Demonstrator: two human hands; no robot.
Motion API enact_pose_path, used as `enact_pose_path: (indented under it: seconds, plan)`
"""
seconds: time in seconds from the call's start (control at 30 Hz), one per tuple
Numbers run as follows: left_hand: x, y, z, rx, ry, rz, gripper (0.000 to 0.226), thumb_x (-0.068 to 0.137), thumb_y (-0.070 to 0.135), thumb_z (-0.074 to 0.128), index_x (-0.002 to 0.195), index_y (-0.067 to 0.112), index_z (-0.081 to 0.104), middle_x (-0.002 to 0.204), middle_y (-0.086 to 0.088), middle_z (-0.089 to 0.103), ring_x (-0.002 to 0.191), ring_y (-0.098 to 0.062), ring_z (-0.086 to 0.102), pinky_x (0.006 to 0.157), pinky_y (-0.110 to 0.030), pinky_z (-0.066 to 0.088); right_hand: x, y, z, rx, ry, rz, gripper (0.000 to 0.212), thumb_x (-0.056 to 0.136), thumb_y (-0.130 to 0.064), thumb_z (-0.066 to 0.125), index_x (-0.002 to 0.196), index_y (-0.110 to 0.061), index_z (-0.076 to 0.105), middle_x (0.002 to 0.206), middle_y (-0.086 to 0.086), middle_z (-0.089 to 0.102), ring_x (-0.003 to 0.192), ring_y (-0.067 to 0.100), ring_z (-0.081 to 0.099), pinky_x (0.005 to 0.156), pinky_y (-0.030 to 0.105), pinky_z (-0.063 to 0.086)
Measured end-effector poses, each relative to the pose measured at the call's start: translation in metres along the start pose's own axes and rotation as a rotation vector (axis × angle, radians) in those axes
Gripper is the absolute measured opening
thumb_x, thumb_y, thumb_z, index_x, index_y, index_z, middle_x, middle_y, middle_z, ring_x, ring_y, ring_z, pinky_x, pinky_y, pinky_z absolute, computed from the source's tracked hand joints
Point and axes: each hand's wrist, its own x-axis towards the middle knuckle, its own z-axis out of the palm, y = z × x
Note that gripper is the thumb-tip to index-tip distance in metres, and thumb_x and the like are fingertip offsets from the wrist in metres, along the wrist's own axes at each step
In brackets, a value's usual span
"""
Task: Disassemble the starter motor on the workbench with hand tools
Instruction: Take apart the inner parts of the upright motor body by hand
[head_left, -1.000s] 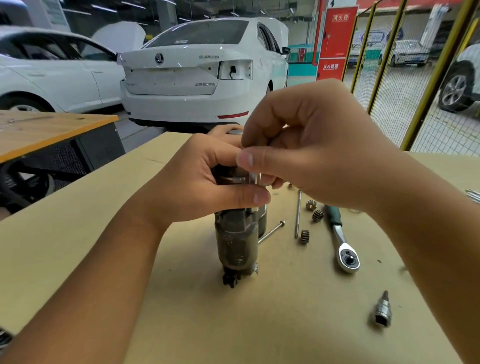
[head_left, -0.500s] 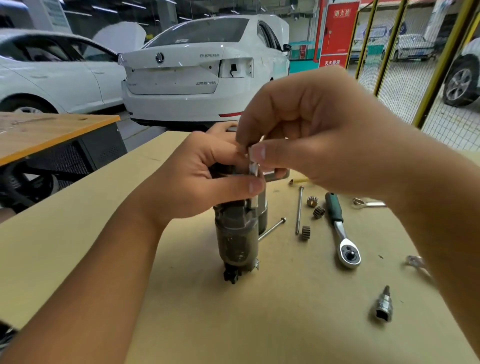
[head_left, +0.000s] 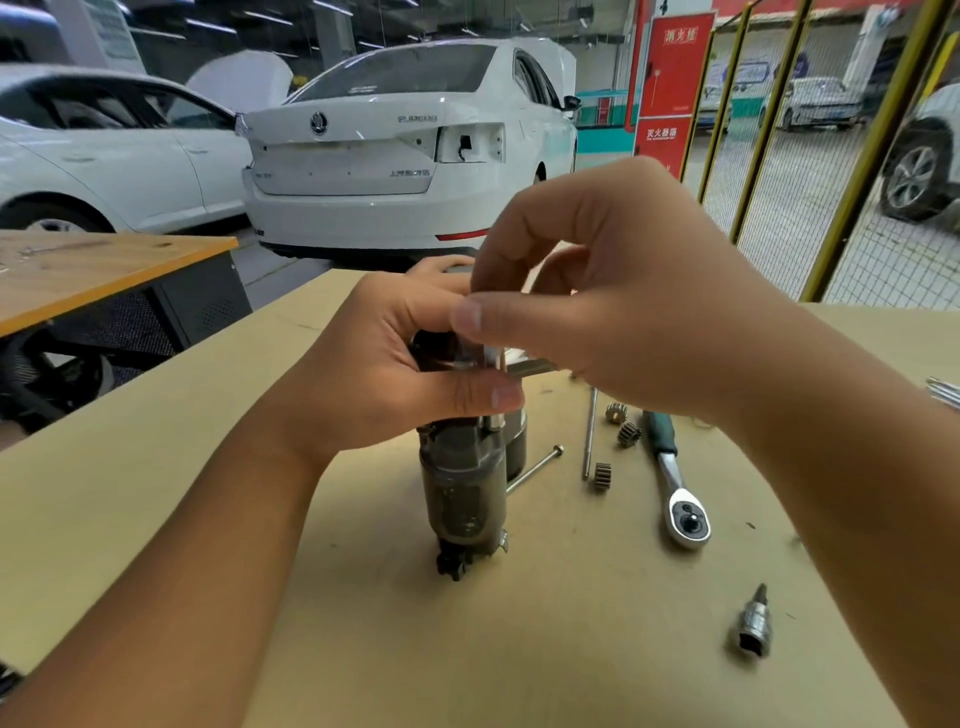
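The starter motor (head_left: 464, 493), a dark greasy cylinder, stands upright on the tan workbench (head_left: 156, 467). My left hand (head_left: 395, 374) grips its upper part, thumb across the front. My right hand (head_left: 613, 317) is above and right of it, pinching a thin metal rod (head_left: 492, 387) that runs down into the motor housing. The top of the motor is hidden behind both hands.
To the motor's right lie two long bolts (head_left: 589, 431), three small gears (head_left: 602, 475), a green-handled ratchet (head_left: 678, 488) and a bit socket (head_left: 754, 626). Another bench (head_left: 93, 270) stands at left. White cars and a yellow mesh fence are behind.
My right hand lifted the rod upward along the motor's side, and now holds it slightly lower again. My left hand kept its grip on the motor.
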Motion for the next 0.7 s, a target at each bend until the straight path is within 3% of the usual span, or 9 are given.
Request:
enact_pose_path:
  seconds: [0.1,0.17,0.27,0.33,0.43,0.57,0.63,0.7]
  plan:
    - [0.0007,0.0003,0.0001,-0.011,-0.009,0.004,0.012,0.079,0.028,0.08,0.091,0.029,0.079,0.092,0.011,0.072,0.099,-0.023,0.063,0.086,-0.041,0.048,0.0007,-0.0003,0.0025,0.004,0.019,0.02,0.007,0.081,-0.014,0.083,0.082,-0.018,0.077,0.075,-0.004,0.073,0.068,0.009,0.069,0.067,0.034,0.059]
    - [-0.0003,-0.0038,0.0004,-0.006,-0.022,-0.007,0.014,0.084,0.029,0.076,0.091,0.018,0.08,0.087,0.014,0.07,0.092,-0.018,0.06,0.083,-0.031,0.043,0.0004,-0.0006,0.0001,0.025,-0.034,0.008,0.015,0.084,-0.006,0.079,0.086,-0.021,0.077,0.079,-0.004,0.074,0.073,0.011,0.072,0.071,0.039,0.061]
    - [-0.0015,-0.0078,0.0006,0.019,0.01,-0.009,0.031,0.088,0.026,0.073,0.088,-0.005,0.075,0.086,0.002,0.07,0.09,-0.016,0.062,0.083,-0.025,0.044,0.0007,-0.0011,-0.0024,-0.003,-0.071,0.003,0.022,0.086,-0.004,0.074,0.089,-0.026,0.076,0.082,-0.008,0.075,0.072,0.003,0.07,0.064,0.026,0.058]
    - [-0.0012,-0.0049,0.0017,0.005,0.023,-0.013,0.025,0.086,0.025,0.075,0.095,0.002,0.076,0.093,0.002,0.073,0.097,-0.022,0.066,0.085,-0.032,0.049,0.0005,-0.0015,-0.0008,0.007,-0.029,0.026,0.008,0.085,-0.014,0.077,0.087,-0.021,0.078,0.08,-0.007,0.074,0.065,0.0,0.066,0.058,0.018,0.051]
    - [0.0004,-0.0016,0.0021,-0.011,0.022,0.004,0.02,0.083,0.024,0.079,0.099,0.012,0.077,0.097,-0.009,0.073,0.099,-0.031,0.065,0.087,-0.05,0.053,0.0004,-0.0019,0.004,-0.079,0.036,0.056,0.007,0.083,-0.026,0.082,0.083,-0.021,0.077,0.077,-0.005,0.072,0.071,0.01,0.068,0.067,0.035,0.058]
    - [-0.001,-0.0028,0.001,0.02,-0.024,0.009,0.012,0.088,0.028,0.072,0.099,0.026,0.077,0.094,0.02,0.07,0.098,-0.02,0.06,0.085,-0.037,0.044,0.0015,-0.0031,-0.0008,-0.039,-0.019,0.056,0.015,0.085,-0.01,0.078,0.089,-0.025,0.077,0.084,-0.008,0.074,0.078,0.008,0.071,0.073,0.036,0.06]
    - [-0.0022,-0.0033,-0.0013,0.002,-0.024,-0.014,0.009,0.089,0.026,0.071,0.091,0.022,0.078,0.094,0.019,0.071,0.097,-0.019,0.062,0.085,-0.034,0.044,0.001,-0.0041,-0.0034,-0.008,-0.078,0.037,0.023,0.085,-0.001,0.074,0.094,-0.022,0.077,0.088,-0.006,0.075,0.078,0.006,0.071,0.069,0.028,0.059]
    - [-0.0032,-0.0054,-0.0028,0.003,0.007,-0.029,0.022,0.086,0.026,0.075,0.093,0.006,0.078,0.098,0.006,0.074,0.102,-0.026,0.064,0.086,-0.039,0.05,0.0007,-0.0042,-0.0025,0.018,-0.056,0.031,0.015,0.085,-0.007,0.076,0.093,-0.019,0.078,0.087,-0.005,0.075,0.072,0.002,0.069,0.064,0.021,0.054]
